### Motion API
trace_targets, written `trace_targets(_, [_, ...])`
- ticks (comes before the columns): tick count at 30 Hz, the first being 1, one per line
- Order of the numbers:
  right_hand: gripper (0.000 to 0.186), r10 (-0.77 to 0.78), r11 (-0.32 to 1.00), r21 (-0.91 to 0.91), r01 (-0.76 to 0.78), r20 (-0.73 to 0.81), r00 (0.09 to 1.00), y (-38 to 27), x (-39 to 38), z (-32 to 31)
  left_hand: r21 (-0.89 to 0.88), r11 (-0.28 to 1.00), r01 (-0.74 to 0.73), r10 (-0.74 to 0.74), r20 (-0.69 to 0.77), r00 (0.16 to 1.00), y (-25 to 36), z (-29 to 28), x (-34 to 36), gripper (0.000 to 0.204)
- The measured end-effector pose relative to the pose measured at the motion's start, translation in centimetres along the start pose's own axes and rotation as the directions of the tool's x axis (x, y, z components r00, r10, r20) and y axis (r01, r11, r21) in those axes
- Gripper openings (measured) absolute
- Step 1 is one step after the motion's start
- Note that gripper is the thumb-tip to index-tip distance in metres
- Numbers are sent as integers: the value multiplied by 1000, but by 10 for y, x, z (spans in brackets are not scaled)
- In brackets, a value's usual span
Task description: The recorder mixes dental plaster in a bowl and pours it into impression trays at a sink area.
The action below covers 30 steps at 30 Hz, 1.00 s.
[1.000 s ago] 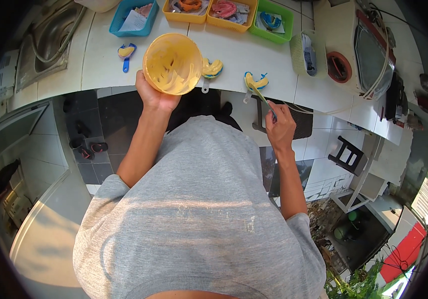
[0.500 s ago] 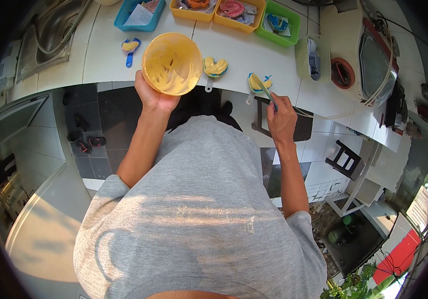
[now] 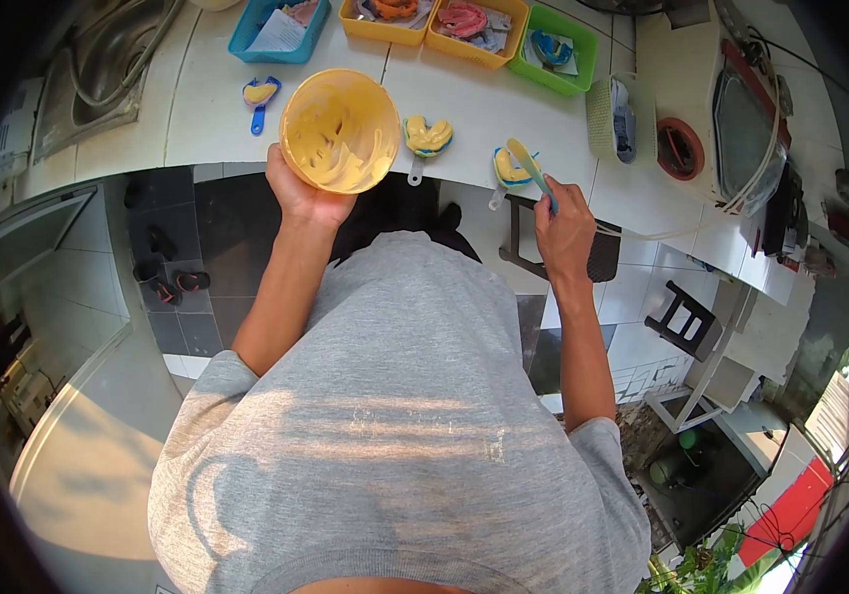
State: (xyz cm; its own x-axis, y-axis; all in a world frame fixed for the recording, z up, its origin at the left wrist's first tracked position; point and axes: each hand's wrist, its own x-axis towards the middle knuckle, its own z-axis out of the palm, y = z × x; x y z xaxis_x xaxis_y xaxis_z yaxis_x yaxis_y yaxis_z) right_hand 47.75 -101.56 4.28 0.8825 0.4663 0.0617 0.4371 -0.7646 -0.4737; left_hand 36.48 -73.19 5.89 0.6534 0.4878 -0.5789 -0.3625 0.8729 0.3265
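Observation:
A yellow mixing bowl [image 3: 343, 124], smeared inside with pale yellow paste, is tilted toward me in my left hand [image 3: 304, 190]. My fingers wrap round its lower left side. My right hand [image 3: 565, 223] is closed on the handle of a spatula [image 3: 531, 170], its blade coated in the paste. Just beside the blade lies a dental impression tray [image 3: 510, 170], blue with a clear handle and filled with paste. Another filled blue impression tray [image 3: 428, 139] rests right of the bowl. Left of the bowl is a smaller blue impression tray [image 3: 260, 94] with paste in it.
Along the back of the white tiled counter [image 3: 209, 129] stand a blue basket [image 3: 264, 51], two orange-yellow baskets and a green basket [image 3: 575, 83], with impression trays and papers inside. A sink [image 3: 108, 59] is at far left. A dark stool [image 3: 603, 255] stands below the counter.
The spatula has lifted off the right-hand tray, and its blade now shows its broad face. My right hand has shifted slightly right. The bowl has barely moved.

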Motion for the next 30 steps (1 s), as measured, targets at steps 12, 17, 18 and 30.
trace_targets(12, [27, 183, 934, 319, -164, -32, 983, -32, -3, -46, -16, 995, 96, -95, 79, 992, -3, 8, 0, 52])
trace_targets(17, [27, -129, 918, 391, 67, 134, 983, -87, 14, -97, -54, 980, 191, -182, 138, 974, -9, 28, -6, 46])
trace_targets(18, [25, -195, 924, 368, 106, 213, 957, -97, 19, -105, -25, 975, 221, -213, 183, 960, -11, 29, -8, 46])
trace_targets(30, [23, -373, 918, 199, 343, 145, 916, -140, 26, -82, -51, 976, 210, -157, 498, 853, -30, 57, -7, 52])
